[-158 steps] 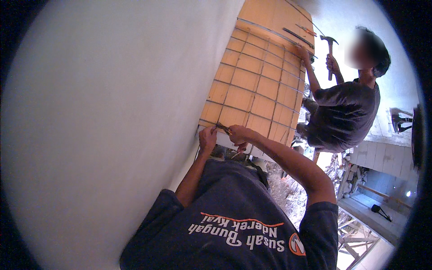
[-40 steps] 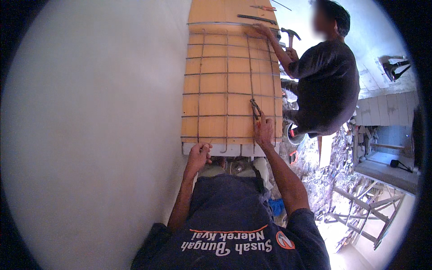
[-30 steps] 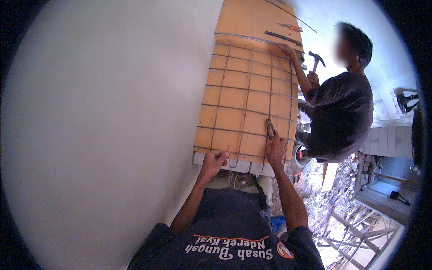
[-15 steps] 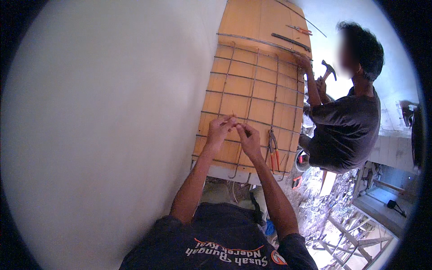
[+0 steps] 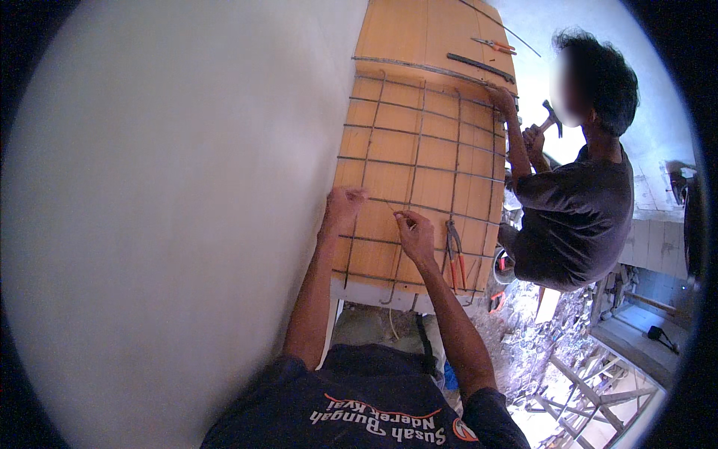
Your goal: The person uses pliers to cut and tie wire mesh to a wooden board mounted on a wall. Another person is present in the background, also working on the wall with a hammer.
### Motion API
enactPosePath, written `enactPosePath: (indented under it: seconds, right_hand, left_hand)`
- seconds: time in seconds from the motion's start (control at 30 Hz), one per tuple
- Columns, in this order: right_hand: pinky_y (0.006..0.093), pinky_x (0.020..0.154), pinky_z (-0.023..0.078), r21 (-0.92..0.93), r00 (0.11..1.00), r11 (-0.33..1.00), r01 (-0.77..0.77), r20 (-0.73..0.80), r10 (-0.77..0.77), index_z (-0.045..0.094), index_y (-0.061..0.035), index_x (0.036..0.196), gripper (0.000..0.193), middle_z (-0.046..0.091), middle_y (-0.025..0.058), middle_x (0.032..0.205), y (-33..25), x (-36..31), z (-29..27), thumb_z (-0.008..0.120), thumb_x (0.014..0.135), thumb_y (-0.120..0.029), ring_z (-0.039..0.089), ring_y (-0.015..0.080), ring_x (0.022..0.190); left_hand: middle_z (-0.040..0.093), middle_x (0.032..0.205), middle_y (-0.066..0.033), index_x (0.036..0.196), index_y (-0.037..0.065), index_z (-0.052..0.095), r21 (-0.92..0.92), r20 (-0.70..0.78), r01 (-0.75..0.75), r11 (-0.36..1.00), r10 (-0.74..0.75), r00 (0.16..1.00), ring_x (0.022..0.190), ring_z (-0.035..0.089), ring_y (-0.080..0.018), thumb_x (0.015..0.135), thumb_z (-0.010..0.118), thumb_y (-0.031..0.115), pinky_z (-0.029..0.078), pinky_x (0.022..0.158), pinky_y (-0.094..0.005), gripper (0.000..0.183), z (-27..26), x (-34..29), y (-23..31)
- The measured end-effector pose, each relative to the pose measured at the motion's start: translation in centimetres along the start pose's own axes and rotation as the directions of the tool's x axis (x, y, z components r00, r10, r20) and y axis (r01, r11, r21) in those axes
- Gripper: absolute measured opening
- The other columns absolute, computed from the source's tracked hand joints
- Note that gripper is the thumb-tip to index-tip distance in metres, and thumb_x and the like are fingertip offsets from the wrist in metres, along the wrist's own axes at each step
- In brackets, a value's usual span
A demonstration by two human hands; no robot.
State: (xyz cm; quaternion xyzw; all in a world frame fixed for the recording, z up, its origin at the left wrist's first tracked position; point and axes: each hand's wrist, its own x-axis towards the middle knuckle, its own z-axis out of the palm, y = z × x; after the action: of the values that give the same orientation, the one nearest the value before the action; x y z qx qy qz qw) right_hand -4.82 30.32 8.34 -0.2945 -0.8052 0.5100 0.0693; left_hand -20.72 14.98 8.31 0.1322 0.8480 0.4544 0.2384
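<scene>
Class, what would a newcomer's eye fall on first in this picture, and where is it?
Probably the grid of dark metal bars first, spread over the orange board in mid-picture, with the person's left hand at its left side and the right hand nearer its middle. Next comes the co-worker beside the board's right edge, holding a hammer. Then the orange-handled pincers, lying on the grid just right of the right hand.

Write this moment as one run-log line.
left hand: by rebar grid, grip unclear; right hand: pinched, contents unclear; pincers: lying on grid
</scene>
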Motion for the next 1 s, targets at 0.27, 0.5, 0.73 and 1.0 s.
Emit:
enactPosePath:
  seconds: [0.27, 0.5, 0.73, 1.0]
  right_hand:
    - [0.0381, 0.071, 0.054, -0.152, 0.995, 0.984, 0.094, -0.012, -0.097, 0.074, -0.0042, 0.111, 0.024, 0.073, 0.0177, 0.087, 0.7, 0.6, 0.3, 0.061, 0.093, -0.015, 0.069, 0.0263, 0.076]
    - [0.0374, 0.070, 0.053, -0.091, 0.998, 0.994, 0.068, -0.012, -0.069, 0.074, -0.0034, 0.112, 0.026, 0.071, 0.0173, 0.079, 1.9, 1.3, -0.2, 0.061, 0.093, -0.015, 0.068, 0.0254, 0.071]
    - [0.0339, 0.064, 0.053, -0.123, 0.994, 0.987, -0.101, 0.039, 0.107, 0.075, -0.0059, 0.113, 0.026, 0.071, 0.0134, 0.075, 0.1, 1.1, -2.2, 0.061, 0.093, -0.017, 0.066, 0.0197, 0.066]
    - [0.0346, 0.062, 0.052, -0.113, 0.998, 0.993, -0.039, -0.043, 0.035, 0.075, -0.0067, 0.110, 0.024, 0.070, 0.0127, 0.073, 3.6, 1.1, -2.1, 0.061, 0.093, -0.016, 0.066, 0.0194, 0.063]
  left_hand:
    - [0.072, 0.084, -0.0213, 0.084, 0.002, 0.077, 0.256, -0.209, -0.038, 0.966, 0.093, 0.973, 0.083, 0.072, -0.0369, 0.077, 0.075, 0.018, 0.057, 0.082, -0.0456, 0.018, 2.9, 10.0, -6.1]
    - [0.074, 0.087, -0.0184, 0.084, 0.004, 0.078, 0.193, -0.187, 0.079, 0.978, -0.042, 0.981, 0.083, 0.073, -0.0329, 0.078, 0.073, 0.017, 0.058, 0.080, -0.0422, 0.015, 3.3, 10.0, -4.0]
    - [0.076, 0.088, -0.0151, 0.084, 0.006, 0.078, 0.207, -0.136, 0.183, 0.961, -0.157, 0.978, 0.083, 0.074, -0.0300, 0.080, 0.071, 0.016, 0.059, 0.079, -0.0382, 0.013, 2.7, 9.0, -2.1]
    - [0.076, 0.090, -0.0163, 0.092, 0.006, 0.079, 0.136, -0.226, 0.135, 0.981, -0.102, 0.969, 0.084, 0.075, -0.0297, 0.079, 0.073, 0.017, 0.059, 0.080, -0.0394, 0.018, 3.3, 9.3, -4.0]
